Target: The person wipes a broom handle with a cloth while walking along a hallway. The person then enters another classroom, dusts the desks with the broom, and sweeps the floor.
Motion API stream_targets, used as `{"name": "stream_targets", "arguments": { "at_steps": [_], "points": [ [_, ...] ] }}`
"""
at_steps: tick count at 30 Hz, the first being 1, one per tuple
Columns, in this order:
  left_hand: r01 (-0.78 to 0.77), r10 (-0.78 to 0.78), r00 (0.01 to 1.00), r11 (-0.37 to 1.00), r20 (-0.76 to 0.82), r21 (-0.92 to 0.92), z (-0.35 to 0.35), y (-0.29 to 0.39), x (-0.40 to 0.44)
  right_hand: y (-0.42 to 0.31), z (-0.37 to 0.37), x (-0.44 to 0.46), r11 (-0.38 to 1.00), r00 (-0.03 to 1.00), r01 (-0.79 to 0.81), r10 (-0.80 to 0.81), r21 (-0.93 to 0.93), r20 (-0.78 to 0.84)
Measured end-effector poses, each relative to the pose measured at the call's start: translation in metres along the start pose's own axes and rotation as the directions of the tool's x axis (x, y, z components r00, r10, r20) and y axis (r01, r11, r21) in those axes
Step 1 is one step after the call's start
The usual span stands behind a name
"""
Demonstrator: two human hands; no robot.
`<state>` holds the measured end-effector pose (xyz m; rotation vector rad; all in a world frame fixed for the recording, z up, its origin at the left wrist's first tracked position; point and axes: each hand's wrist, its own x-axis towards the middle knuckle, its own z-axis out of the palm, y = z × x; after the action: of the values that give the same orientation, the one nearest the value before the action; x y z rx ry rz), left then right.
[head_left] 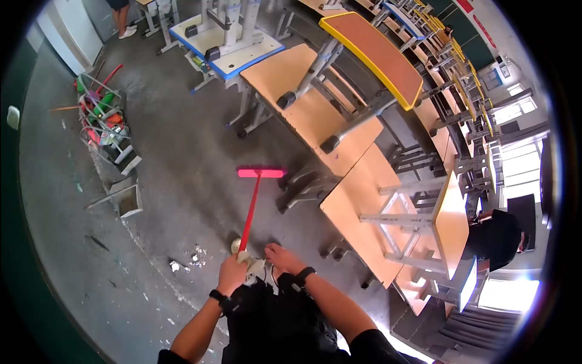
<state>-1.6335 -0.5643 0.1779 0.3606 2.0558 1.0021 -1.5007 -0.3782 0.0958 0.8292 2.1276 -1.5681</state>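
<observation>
A broom with a red handle (250,215) and a bright pink head (260,173) stretches ahead of me, its head down on the grey floor. My left hand (231,274) is closed around the near end of the handle. To the right of it, apart from the handle, my right hand (285,259) has its fingers curled in; whether anything is in them is hidden. A pale object (252,267), too unclear to name, shows beside my left hand. White scraps of litter (195,257) lie on the floor to the left.
Wooden desks (357,203) stand along the right, with upturned stools (445,224) and chairs on top. At the left wall lies a heap of brooms and dustpans (108,118), with an open dustpan-like box (129,200) nearby. One person (494,236) bends at the right; another's legs (123,17) show top left.
</observation>
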Motion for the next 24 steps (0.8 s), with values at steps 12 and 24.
{"name": "stream_targets", "arguments": {
  "at_steps": [12, 24],
  "points": [
    [-0.140, -0.016, 0.965, 0.815, 0.264, 0.562, -0.014, 0.058, 0.149, 0.009, -0.074, 0.305, 0.263, 0.841, -0.356, 0.509, 0.897, 0.184],
    [-0.012, -0.110, 0.976, 0.837, 0.189, 0.547, 0.040, 0.072, 0.349, 0.141, -0.152, 0.472, 0.981, 0.985, -0.136, 0.148, 0.136, -0.083]
  ]
}}
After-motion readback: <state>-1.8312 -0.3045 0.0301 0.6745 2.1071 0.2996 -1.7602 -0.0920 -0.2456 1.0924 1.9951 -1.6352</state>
